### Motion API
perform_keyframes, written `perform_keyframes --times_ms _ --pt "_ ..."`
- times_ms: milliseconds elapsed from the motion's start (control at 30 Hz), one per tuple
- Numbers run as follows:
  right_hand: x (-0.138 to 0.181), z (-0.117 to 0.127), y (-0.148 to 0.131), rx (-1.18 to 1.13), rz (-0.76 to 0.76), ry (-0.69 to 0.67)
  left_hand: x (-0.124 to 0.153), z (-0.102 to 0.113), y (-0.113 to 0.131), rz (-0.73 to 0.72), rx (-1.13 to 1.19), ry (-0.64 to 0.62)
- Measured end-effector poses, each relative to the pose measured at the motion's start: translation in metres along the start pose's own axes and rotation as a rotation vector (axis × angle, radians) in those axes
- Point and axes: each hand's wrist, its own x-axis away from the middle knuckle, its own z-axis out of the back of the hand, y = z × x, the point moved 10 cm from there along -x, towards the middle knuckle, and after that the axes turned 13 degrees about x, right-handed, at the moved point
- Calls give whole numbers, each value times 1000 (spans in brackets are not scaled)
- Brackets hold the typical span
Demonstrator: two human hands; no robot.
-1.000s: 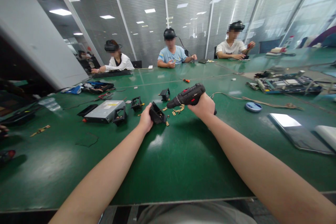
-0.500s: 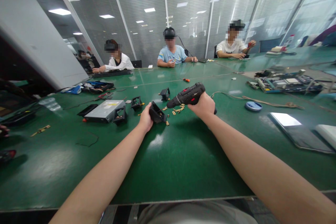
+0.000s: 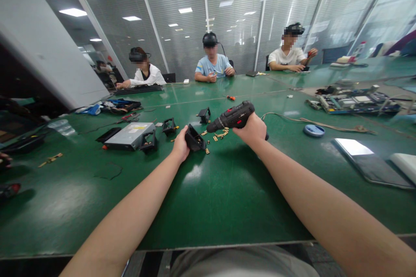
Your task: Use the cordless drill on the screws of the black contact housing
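My left hand is closed round the left side of a black plastic housing, its hollow side tilted to the right. Small brass-coloured bits show inside it. In my right hand is a black cordless drill with red marks, its chuck pointing left toward the housing. A gap separates the chuck from the housing; the bit's tip is too small to make out. Several brass plates lie on the green table below the chuck. Similar black housings stand behind and to the left.
A silver disc drive lies left, near a clear plastic cup. On the right are a blue round lid, a tablet-like slab and a circuit board assembly. An orange-handled tool lies ahead. Three people sit across the table.
My hands, the drill and the housing hold nearly the same place. Across the table, the middle person's hand has drawn in from the right toward the body.
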Motion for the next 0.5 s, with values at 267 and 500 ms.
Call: perform_keyframes --times_ms 267,500 --pt "1 3 0 0 6 11 -7 5 -2 -5 -19 -6" --pt "0 0 0 -1 0 -12 -6 5 -2 1 -30 -9"
